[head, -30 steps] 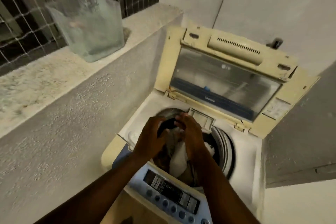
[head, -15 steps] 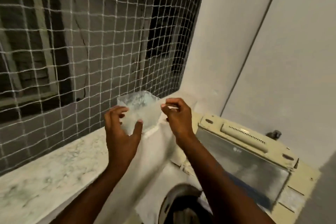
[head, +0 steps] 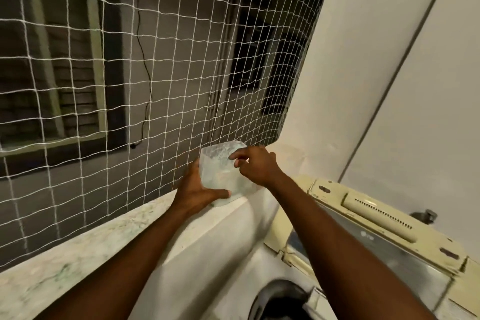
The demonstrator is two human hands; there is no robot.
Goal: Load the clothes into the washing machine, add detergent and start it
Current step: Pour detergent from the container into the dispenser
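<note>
A cloudy, translucent plastic container (head: pixel 220 174) stands on the stone ledge (head: pixel 78 252) by the net. My left hand (head: pixel 200 189) wraps its left side and base, thumb across the front. My right hand (head: pixel 255 163) reaches over its top right rim, fingertips at the opening. What the container holds cannot be made out. The washing machine (head: pixel 259 267) sits below at the lower right, its cream lid (head: pixel 376 218) raised against the wall. Part of the dark drum opening (head: pixel 280 301) shows at the bottom; the clothes are hidden.
A white safety net (head: pixel 130 60) spans the opening above the ledge, with a building and window beyond. White walls (head: pixel 389 60) rise on the right. A small tap fitting (head: pixel 426 215) pokes out behind the lid.
Both hands left the drum and rose to the ledge. My left hand has closed around the container and my right hand has come onto its rim. The view has tilted upward.
</note>
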